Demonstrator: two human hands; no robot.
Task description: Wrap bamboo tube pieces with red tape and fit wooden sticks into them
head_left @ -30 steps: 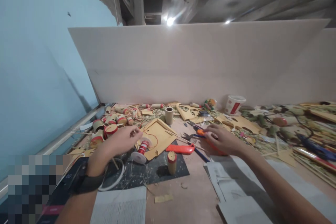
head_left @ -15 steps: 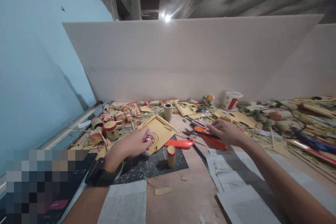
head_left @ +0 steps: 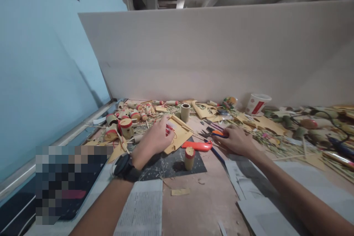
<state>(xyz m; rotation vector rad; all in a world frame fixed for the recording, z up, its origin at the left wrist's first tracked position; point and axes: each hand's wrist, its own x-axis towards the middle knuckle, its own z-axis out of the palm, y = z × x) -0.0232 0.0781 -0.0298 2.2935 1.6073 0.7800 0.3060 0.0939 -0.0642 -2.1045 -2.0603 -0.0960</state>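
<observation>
My left hand (head_left: 158, 135), with a black watch on the wrist, is closed on red thread (head_left: 169, 129) over the yellow sheet (head_left: 180, 132). My right hand (head_left: 235, 139) is closed around the orange and blue handles of scissors (head_left: 218, 134), whose dark blades point left. Between the hands lies an orange-red utility knife (head_left: 197, 146). Nearer to me, a small bamboo piece with a red rim (head_left: 189, 159) stands upright on the black mat (head_left: 171, 166). A plain bamboo cup (head_left: 185, 113) stands behind the yellow sheet.
Red-banded bamboo pieces (head_left: 126, 128) crowd the back left. A white paper cup (head_left: 258, 104) stands at the back right, near straw and bamboo scraps. Papers (head_left: 265, 215) lie at the front right, a tablet (head_left: 80, 191) at the front left. A white panel (head_left: 207, 55) closes off the back.
My left hand has moved up and right, and the white spool seen at its fingers is now mostly hidden. My right hand has closed on the scissor handles. The camera view has shifted.
</observation>
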